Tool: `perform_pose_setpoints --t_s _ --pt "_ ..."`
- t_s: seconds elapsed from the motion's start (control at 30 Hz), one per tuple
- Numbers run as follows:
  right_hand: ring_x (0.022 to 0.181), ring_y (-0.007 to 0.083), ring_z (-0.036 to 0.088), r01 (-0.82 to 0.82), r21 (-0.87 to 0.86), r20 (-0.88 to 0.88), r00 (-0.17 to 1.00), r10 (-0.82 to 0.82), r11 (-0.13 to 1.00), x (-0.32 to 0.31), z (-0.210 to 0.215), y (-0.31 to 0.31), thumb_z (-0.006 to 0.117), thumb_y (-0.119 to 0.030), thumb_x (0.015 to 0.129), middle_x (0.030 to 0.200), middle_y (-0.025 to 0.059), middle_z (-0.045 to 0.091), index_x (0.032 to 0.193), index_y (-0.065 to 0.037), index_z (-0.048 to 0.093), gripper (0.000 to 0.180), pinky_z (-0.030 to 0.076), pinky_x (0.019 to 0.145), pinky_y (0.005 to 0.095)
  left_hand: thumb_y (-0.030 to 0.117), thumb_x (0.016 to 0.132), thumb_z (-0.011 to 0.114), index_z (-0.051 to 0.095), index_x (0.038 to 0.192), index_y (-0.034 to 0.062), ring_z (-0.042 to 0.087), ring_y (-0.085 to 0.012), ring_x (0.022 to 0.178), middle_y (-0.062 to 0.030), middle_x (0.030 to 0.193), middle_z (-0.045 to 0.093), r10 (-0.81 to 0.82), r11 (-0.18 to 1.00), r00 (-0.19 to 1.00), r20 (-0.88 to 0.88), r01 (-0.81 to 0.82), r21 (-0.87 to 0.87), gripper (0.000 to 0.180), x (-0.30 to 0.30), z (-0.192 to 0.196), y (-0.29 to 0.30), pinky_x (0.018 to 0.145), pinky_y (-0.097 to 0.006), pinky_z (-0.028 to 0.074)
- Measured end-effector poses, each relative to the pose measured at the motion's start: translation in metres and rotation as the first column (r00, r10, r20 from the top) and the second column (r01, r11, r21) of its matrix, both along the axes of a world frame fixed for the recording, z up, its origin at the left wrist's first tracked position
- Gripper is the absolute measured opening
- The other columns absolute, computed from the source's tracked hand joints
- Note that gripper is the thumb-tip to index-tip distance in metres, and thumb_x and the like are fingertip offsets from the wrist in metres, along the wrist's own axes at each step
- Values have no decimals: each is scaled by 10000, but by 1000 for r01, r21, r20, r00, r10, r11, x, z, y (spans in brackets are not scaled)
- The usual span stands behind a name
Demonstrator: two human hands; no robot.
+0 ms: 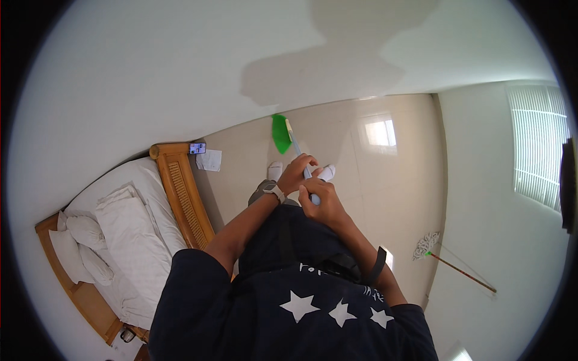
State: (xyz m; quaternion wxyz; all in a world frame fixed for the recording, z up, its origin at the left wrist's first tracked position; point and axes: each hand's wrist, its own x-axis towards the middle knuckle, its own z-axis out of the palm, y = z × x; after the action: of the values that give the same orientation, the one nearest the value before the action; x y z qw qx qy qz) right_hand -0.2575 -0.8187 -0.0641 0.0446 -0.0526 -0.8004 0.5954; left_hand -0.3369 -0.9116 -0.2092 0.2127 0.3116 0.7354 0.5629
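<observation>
A broom with green bristles (280,133) and a pale blue handle slants away from my body, its head on the tiled floor close to the far wall. My left hand (296,173), with a watch at the wrist, is closed around the handle partway along. Nearer to me, my right hand (323,203) grips the same handle by its top end, which pokes out below the fingers. My feet in white socks (275,171) stand just behind the broom head, one on each side of the handle.
A wooden bed (180,192) with white sheets and pillows stands at the left. White papers (209,160) and a phone (197,148) are by its foot end. On the right, a string mop (426,245) leans at the wall, below a window with blinds (540,141).
</observation>
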Motion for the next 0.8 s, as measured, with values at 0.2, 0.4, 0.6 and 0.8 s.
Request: perform_pose_setpoints --t_s 0.2,0.4,0.6,0.8 --pt "686 359 627 80 57 17 997 -81 995 12 4 49 635 6 836 711 189 630 729 53 609 120 492 659 415 149 932 618 501 775 26 551 -293 760 -110 786 581 -193 978 976 102 183 99 231 1 9 60 700 -395 452" --pt "695 351 618 77 147 -44 996 -71 986 14 1 78 636 -10 844 688 185 618 721 48 613 138 487 667 413 178 954 607 486 742 28 536 -318 682 -151 740 563 -246 968 961 123 236 89 286 2 -7 113 662 -405 439" --pt "623 324 583 74 79 -7 997 -74 994 7 65 85 628 -22 858 659 170 593 727 37 607 145 457 614 397 357 969 585 532 657 23 600 -367 645 -167 652 601 -210 959 978 14 209 -193 460 -8 75 109 603 -433 453" --pt "555 172 483 47 -58 69 997 -43 997 4 105 83 577 -74 917 620 103 529 780 44 588 181 384 548 304 453 951 573 536 606 21 597 -419 613 -193 624 596 -192 946 981 -18 180 -268 554 -15 112 66 565 -479 455"
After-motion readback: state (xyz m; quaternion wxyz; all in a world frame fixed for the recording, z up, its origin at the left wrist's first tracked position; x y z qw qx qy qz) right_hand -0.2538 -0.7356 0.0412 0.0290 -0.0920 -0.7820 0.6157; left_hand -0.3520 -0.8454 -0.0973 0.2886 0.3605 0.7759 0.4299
